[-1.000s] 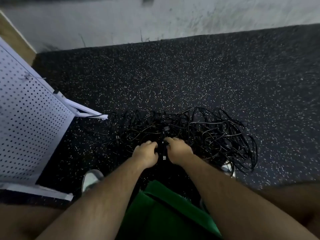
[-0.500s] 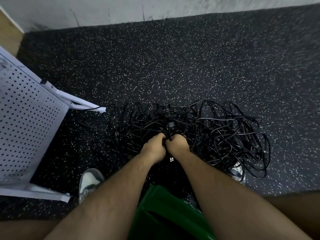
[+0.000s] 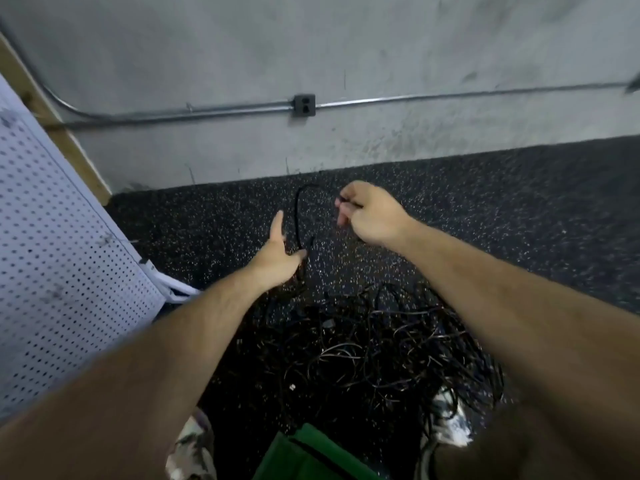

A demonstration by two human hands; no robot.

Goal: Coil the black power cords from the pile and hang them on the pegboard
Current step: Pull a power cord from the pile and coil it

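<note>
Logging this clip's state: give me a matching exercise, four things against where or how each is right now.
Things:
1. right hand
2. left hand
3. cord pile
4. outlet

States or places:
A. on the floor
B. on the wall
C. fingers straight
D. pinching a lifted power cord

Pairs: 1-D, 2-C, 3-A, 4-B

No legible text, labels or numbers: pegboard, wall outlet, power cords and green bag show none, and the frame is blurred.
</note>
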